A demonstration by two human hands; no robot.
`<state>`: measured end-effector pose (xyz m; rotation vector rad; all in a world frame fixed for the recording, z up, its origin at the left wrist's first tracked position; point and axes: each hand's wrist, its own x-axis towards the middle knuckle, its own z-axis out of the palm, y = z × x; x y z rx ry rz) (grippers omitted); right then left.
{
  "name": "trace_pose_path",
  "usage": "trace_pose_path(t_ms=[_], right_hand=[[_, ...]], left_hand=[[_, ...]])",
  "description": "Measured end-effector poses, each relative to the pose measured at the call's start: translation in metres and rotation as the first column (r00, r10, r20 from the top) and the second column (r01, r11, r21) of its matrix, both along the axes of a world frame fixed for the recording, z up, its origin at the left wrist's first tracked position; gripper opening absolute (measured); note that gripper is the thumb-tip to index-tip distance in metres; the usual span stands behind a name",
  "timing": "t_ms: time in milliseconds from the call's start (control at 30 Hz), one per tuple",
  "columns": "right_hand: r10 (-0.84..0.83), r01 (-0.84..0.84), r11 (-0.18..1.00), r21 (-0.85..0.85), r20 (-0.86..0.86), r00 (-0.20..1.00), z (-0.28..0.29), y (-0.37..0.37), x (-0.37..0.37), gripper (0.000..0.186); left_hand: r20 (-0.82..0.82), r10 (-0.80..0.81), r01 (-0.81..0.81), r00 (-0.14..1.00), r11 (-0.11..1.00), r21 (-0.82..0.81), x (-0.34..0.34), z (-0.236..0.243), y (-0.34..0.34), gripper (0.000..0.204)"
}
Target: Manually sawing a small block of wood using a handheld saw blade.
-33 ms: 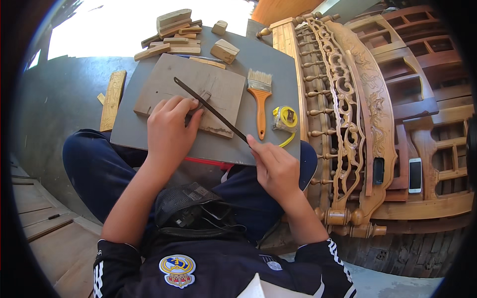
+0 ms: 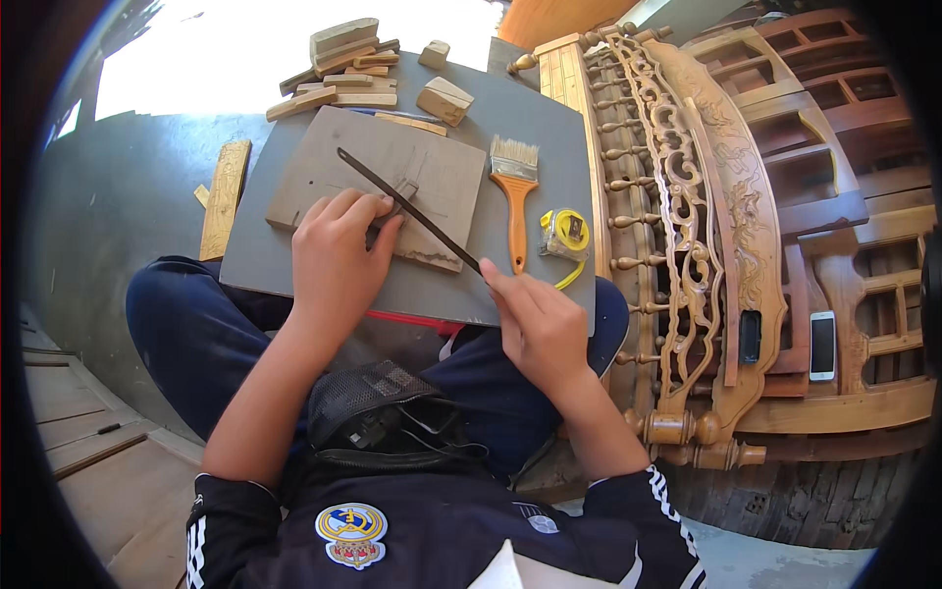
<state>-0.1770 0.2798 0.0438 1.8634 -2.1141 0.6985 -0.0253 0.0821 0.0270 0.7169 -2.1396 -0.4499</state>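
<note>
Where right fingers grip the blade, end hidden, left fingers' hold unclear

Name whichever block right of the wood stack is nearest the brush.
The larger block, beyond and left of the brush; the smaller block sits farther back.
</note>
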Motion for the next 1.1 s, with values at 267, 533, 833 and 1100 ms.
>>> trace_pose_path(t_ms=[267, 533, 833, 1100], right_hand=[[0.065, -0.063, 0.996, -0.056, 0.028, 0.997, -0.006, -0.082, 0.009, 0.045], [0.018, -0.018, 1.000, 0.002, 0.072, 0.997, -0.006, -0.055, 0.009, 0.045], [-0.072, 0.070, 0.996, 0.056, 0.032, 0.997, 0.009, 0.042, 0.002, 0.052], [-0.048, 0.050, 0.999, -0.022, 0.079, 0.996, 0.005, 0.016, 0.011, 0.044]], left_hand=[[0.012, -0.018, 0.019, 1.000, 0.999, -0.035, -0.001, -0.001, -0.002, 0.014], [0.053, 0.056, -0.053, 0.997, 0.997, -0.057, -0.007, 0.000, 0.005, 0.014], [0.043, 0.044, -0.042, 0.998, 0.998, -0.040, -0.002, -0.002, -0.002, 0.015], [-0.031, -0.026, 0.025, 0.999, 1.000, -0.015, 0.001, -0.008, -0.005, 0.017]])
